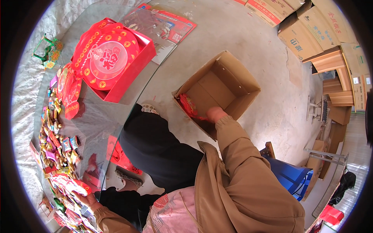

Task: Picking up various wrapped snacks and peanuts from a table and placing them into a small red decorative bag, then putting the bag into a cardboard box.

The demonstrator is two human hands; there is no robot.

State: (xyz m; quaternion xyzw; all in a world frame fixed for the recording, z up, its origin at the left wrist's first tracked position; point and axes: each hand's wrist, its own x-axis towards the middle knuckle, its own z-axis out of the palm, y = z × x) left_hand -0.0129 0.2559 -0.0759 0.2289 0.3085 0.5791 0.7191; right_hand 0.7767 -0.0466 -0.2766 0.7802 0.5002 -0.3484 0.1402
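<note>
My right hand (216, 114) is closed inside an open cardboard box (237, 72) on the floor. A strip of red runs from its fingers to a crumpled red bag (188, 105), which lies against the box's left wall. At the lower left, my left hand (88, 200) is closed at the lower edge of a shiny red-and-white bag (74, 184). That bag rests over a long pile of wrapped candies (52, 145) on the glass table (91, 116). The fingertips of both hands are partly hidden.
A red tray-like box (143, 46) holds round red bags with gold coin prints. Flat red bags (69, 93) lie beside it, near a green-and-gold ornament (50, 52). A blue bag (289, 176) stands to my right. Cartons (307, 33) are stacked at the far right.
</note>
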